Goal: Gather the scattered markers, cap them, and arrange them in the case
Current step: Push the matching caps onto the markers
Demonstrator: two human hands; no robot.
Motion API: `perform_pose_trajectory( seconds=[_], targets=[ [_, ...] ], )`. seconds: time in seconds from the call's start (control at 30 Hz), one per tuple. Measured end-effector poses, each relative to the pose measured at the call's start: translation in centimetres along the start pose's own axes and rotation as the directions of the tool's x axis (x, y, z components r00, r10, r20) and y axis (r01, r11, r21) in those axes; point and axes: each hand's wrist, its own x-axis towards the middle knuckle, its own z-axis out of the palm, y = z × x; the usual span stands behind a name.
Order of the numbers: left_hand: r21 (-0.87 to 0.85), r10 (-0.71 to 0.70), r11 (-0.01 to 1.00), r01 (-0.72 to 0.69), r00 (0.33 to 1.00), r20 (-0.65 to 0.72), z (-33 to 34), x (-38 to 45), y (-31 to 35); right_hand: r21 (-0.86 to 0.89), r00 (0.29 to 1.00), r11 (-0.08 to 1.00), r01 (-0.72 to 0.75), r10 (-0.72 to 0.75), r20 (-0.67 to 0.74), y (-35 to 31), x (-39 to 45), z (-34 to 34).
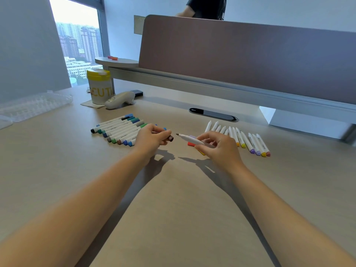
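Observation:
My left hand (152,137) pinches a brown marker cap (170,138), its open end facing right. My right hand (217,145) grips a white uncapped marker (189,139) whose brown tip points left at the cap, a small gap between them. Behind my left hand lies a row of several capped white markers (119,130) with blue, green and grey caps. To the right lies a row of uncapped white markers (248,140) with coloured ends. A red cap (191,144) and a yellow one (202,152) lie under my right hand. The clear plastic case (34,106) sits far left.
A yellow-lidded white canister (99,86) and a white handheld device (119,100) stand behind the capped markers. A black oval cable port (212,114) sits in the desk. A brown partition (240,54) closes the back; a person stands beyond it.

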Motion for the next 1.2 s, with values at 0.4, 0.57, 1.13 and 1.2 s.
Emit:
perform_pose_trajectory(
  seconds=[0.4,0.57,1.13,1.2],
  targets=[
    [-0.079,-0.093,0.993,0.093,0.996,0.003,0.9,-0.3,0.5,-0.115,0.996,0.99,0.085,-0.082,0.029,-1.2,0.3,0.8],
    [-0.006,-0.027,1.0,0.027,0.999,-0.042,1.7,-0.1,0.2,-0.143,0.998,0.989,0.046,-0.04,0.045,-1.5,0.5,1.2],
    [-0.042,-0.042,0.998,0.045,0.998,0.055,2.7,-0.3,1.8,0.165,0.998,0.984,-0.068,0.068,0.01,-1.9,1.0,1.8],
    [-0.002,-0.04,0.999,0.04,0.997,0.072,2.3,0.2,1.3,0.165,0.991,0.978,-0.127,0.131,-0.015,-1.1,1.3,1.1]
  ],
)
